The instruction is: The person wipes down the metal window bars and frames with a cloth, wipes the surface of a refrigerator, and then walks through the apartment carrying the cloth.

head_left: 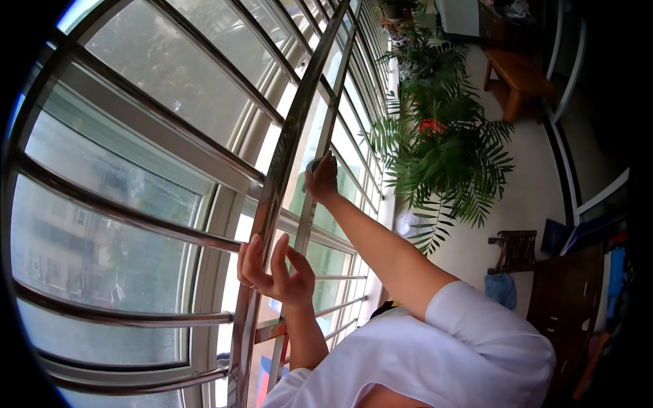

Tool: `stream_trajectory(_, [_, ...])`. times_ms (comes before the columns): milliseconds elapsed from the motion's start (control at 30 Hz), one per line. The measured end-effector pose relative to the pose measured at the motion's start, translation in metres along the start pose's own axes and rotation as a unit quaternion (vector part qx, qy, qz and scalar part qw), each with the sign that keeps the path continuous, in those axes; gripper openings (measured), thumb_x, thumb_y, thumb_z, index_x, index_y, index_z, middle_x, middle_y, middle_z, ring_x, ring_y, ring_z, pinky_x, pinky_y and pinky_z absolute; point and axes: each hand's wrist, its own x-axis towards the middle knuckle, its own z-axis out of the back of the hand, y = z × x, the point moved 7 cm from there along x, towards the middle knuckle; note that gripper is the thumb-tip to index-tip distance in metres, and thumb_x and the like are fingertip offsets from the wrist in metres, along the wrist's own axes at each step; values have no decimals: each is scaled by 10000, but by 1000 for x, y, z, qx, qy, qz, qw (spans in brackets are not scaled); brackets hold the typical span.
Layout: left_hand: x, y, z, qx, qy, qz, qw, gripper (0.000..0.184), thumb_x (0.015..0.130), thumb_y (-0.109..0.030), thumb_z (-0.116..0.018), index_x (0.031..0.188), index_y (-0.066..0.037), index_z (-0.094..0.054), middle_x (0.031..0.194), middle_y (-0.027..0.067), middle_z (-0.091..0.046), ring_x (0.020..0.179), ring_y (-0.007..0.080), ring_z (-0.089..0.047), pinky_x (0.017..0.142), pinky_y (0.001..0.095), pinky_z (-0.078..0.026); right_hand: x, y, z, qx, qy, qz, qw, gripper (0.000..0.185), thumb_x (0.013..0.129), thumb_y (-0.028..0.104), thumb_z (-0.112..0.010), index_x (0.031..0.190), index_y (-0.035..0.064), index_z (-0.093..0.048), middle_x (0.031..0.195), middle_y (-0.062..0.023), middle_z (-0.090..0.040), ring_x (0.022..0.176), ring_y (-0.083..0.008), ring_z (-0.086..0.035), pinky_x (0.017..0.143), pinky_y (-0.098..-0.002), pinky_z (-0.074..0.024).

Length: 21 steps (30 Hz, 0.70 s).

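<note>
My left hand [277, 270] is at the shiny metal top rail [277, 178], its fingers bent but apart. Some fingertips lie against the rail, near the end of a bar; nothing is visible in the palm. Farther along, my right hand [322, 179] is closed at the narrower second rail [328, 129]. A small dark rounded thing [313, 164] shows at its fingers; most of it is hidden, so its kind cannot be made out. Metal bars [129, 219] run from the top rail across the window [109, 197].
Leafy green plants [442, 153] stand beyond my right arm, along the railing. A wooden bench [520, 78] is at the upper right. Lower down are a small dark stool [515, 250], a blue cloth [500, 291] and a brown cabinet [561, 306] on the pale floor [527, 177].
</note>
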Motion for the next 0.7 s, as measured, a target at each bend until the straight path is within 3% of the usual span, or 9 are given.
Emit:
stream_trajectory(67, [8, -10, -40, -42, 57, 6, 997, 261, 753, 35, -628, 942, -127, -705, 1211, 132, -521, 1188, 339, -438, 947, 420, -426, 30, -8, 2, 3, -8, -6, 1000, 933, 836, 244, -661, 1401, -171, -46, 1378, -420, -232, 1310, -504, -271, 1119, -499, -225])
stream_trajectory(233, [31, -12, -124, -96, 73, 20, 992, 321, 709, 37, -650, 958, -156, -708, 1219, 117, -527, 1197, 343, -444, 967, 416, -393, 105, -36, 0, 0, -8, -37, 999, 936, 830, 254, -652, 1396, -184, -48, 1377, -423, -234, 1301, -510, -278, 1111, -504, -230])
stream_trajectory(333, [57, -17, -168, -112, 63, 29, 991, 316, 711, 32, -651, 964, -151, -705, 1227, 116, -526, 1202, 345, -442, 971, 413, -392, 138, -51, -3, -33, -43, -18, 998, 938, 825, 285, -645, 1400, -182, -70, 1370, -417, -261, 1285, -513, -297, 1096, -510, -249])
stream_trajectory(400, [79, -22, -195, -103, 49, 32, 993, 214, 774, -18, -641, 938, -139, -708, 1210, 115, -536, 1190, 325, -450, 987, 422, -354, 153, -49, 4, 3, 26, -52, 998, 938, 861, 266, -627, 1406, -176, -5, 1412, -421, -183, 1349, -504, -221, 1135, -485, -204])
stream_trajectory(467, [96, -21, -222, -103, 36, 36, 993, 193, 784, -48, -644, 941, -144, -704, 1227, 110, -528, 1196, 335, -446, 989, 431, -358, 169, -56, 6, -2, 25, -49, 998, 940, 862, 274, -628, 1407, -175, -8, 1401, -418, -208, 1332, -498, -250, 1124, -488, -220])
stream_trajectory(533, [112, -20, -251, -105, 33, 36, 993, 197, 774, -58, -658, 945, -147, -695, 1239, 100, -521, 1223, 337, -424, 995, 430, -363, 182, -65, 0, 112, 131, -108, 979, 944, 857, 277, -632, 1406, -176, -12, 1369, -410, -258, 1296, -489, -303, 1100, -492, -258])
stream_trajectory(567, [118, -21, -264, -105, 39, 33, 993, 195, 772, -62, -662, 945, -147, -694, 1248, 99, -514, 1227, 337, -419, 996, 431, -364, 190, -91, -31, 44, 43, -65, 996, 961, 854, 332, -629, 1415, -160, -22, 1333, -385, -319, 1244, -466, -382, 1049, -483, -335])
stream_trajectory(600, [125, -22, -277, -106, 43, 30, 993, 193, 770, -67, -666, 944, -146, -693, 1258, 98, -507, 1232, 337, -414, 997, 433, -365, 197, -92, -24, 43, 39, -67, 996, 961, 854, 332, -629, 1415, -160, -22, 1333, -385, -319, 1244, -466, -382, 1049, -483, -335])
stream_trajectory(700, [137, -27, -307, -61, 67, 46, 995, 221, 753, -104, -674, 971, -135, -685, 1346, 139, -437, 1283, 378, -345, 1020, 452, -360, 207, -93, -26, 33, 150, -74, 985, 998, 814, 456, -651, 1404, -134, -105, 1282, -348, -407, 1185, -427, -471, 979, -453, -424])
